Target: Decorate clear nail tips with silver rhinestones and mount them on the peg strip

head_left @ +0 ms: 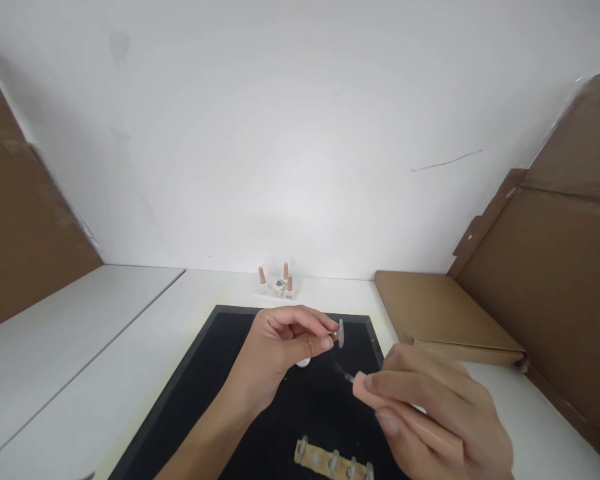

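My left hand pinches the short metal stem of a small translucent oval piece between thumb and fingertips. The piece stands almost edge-on to me. In my right hand is a nail polish brush with a long peach cap. Its bristles point up and left, below the oval piece and apart from it. A wooden strip near the front carries several similar translucent pieces, standing upright. Partly hidden behind my left hand, a round white object lies on the black mat.
Against the white wall, a clear holder contains several small bottles with peach caps. At the right lies a flat cardboard box, next to an upright cardboard panel. Another cardboard panel rises on the left.
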### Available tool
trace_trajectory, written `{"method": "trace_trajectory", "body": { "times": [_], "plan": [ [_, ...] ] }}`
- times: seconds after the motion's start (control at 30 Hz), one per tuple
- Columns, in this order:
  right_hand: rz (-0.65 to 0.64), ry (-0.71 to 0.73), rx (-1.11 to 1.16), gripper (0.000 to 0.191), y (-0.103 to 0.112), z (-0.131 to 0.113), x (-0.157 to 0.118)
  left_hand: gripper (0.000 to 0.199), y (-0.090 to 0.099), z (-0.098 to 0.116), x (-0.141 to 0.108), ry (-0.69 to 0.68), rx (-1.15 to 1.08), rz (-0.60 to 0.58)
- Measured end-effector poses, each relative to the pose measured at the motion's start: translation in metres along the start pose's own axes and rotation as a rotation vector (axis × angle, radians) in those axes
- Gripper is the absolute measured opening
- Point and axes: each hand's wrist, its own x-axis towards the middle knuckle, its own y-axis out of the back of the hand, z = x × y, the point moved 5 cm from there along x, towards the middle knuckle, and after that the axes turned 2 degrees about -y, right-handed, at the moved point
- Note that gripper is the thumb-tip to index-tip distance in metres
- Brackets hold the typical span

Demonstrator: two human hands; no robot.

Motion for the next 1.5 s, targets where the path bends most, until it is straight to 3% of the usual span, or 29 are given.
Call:
{"method": "trace_trajectory", "body": {
  "times": [0.3, 0.53, 0.77, 1.0, 1.2, 1.4, 1.5],
  "plan": [
    [0.134, -0.064, -0.102, 0.019, 0.0039, 0.0022, -0.0081, 0.020, 0.0025, -0.0032, -0.0055, 0.002, 0.018, -0.025],
    [0.009, -0.050, 0.005, 0.016, -0.0006, 0.0006, -0.0020, 0.019, 0.0018, 0.0007, -0.0028, -0.011, -0.016, 0.041],
    [0.124, -0.063, -0.051, 0.018, 0.0051, 0.0028, -0.0076, 0.016, 0.0032, -0.0026, -0.0049, 0.025, -0.078, 0.048],
    [0.020, -0.060, 0.014, 0.022, 0.0009, -0.0023, -0.0014, 0.016, 0.0007, -0.0013, -0.0040, 0.072, -0.110, 0.065],
    [0.151, -0.096, -0.016, 0.023, 0.0040, -0.0007, -0.0055, 0.016, 0.0013, -0.0025, -0.0050, 0.095, -0.133, 0.048],
    [0.050, -0.060, 0.044, 0.025, -0.0009, -0.0043, -0.0018, 0.017, 0.0018, -0.0032, -0.0069, 0.115, -0.144, 0.051],
    [0.074, -0.071, 0.051, 0.025, 0.0003, -0.0029, -0.0027, 0.017, 0.0030, -0.0032, -0.0065, 0.114, -0.150, 0.061]
  ]
}}
